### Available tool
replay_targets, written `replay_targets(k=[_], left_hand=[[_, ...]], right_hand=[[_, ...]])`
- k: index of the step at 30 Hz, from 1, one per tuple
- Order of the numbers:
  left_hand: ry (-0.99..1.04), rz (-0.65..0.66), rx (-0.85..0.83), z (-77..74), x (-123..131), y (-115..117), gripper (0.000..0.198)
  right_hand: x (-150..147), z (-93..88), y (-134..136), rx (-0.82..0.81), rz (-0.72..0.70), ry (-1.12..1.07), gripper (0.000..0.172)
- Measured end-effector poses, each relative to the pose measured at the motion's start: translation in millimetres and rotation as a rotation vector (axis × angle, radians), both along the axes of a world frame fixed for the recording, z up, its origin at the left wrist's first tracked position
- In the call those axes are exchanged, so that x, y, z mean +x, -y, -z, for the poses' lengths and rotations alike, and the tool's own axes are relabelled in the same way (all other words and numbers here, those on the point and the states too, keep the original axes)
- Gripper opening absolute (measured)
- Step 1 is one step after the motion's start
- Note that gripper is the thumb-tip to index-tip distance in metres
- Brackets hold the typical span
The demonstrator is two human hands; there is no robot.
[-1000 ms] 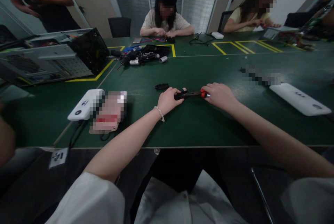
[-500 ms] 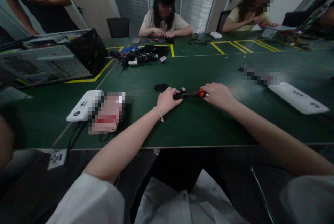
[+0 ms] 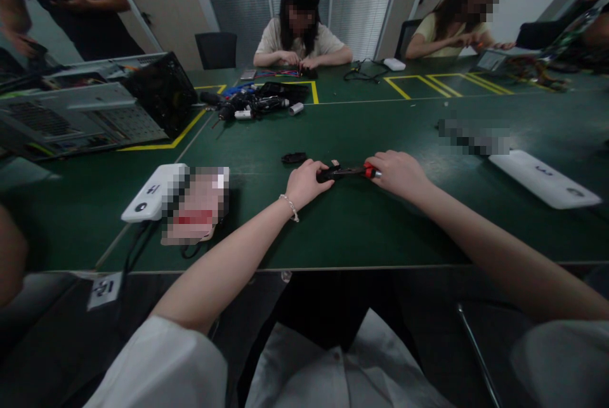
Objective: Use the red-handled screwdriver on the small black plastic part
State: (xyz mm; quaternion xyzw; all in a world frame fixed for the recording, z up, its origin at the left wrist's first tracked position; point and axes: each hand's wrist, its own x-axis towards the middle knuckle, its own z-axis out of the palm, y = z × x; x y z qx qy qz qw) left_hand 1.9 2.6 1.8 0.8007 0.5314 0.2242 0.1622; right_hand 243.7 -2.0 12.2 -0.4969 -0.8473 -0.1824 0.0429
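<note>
While the left hand (image 3: 304, 183) pinches a small, dark black piece (image 3: 326, 175) between thumb and fingers, the right hand (image 3: 400, 173) is curled around the red handle end of a dark metal hand tool (image 3: 351, 172). Both grips are closed, with no big gap in either. The tool's dark end meets the black piece in the middle, between the two hands, just over the green table (image 3: 361, 236). The left fingers cover part of the piece, so I cannot tell if the tool bites on it. A tiny tan bit (image 3: 335, 163) sticks up just behind it.

Just past the left hand lies a small black part (image 3: 294, 158), apart from the fingers. To the left, near the forearm, are a flat white box with round corners (image 3: 153, 193) and a pink, blurred flat thing (image 3: 196, 208) beside it. On the right, well apart from the right hand, lies a long white box (image 3: 543, 179) next to a dark, blurred thing (image 3: 469, 136).

Farther back there is a messy pile of black and blue things (image 3: 261, 100), with a short silvery tube (image 3: 295, 109) beside it. A big gray and black metal computer case (image 3: 90, 110) fills the far left. Across the table, a person in a light shirt (image 3: 328, 40) sits working.
</note>
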Motion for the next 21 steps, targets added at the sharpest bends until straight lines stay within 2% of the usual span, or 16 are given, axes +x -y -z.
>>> replay_targets(k=[21], left_hand=[[0.002,0.002,0.03,4.2,0.0,-1.3,0.031]], right_hand=[[-3.0,-0.8,1.5,-0.007,0.016,-0.005,0.027]])
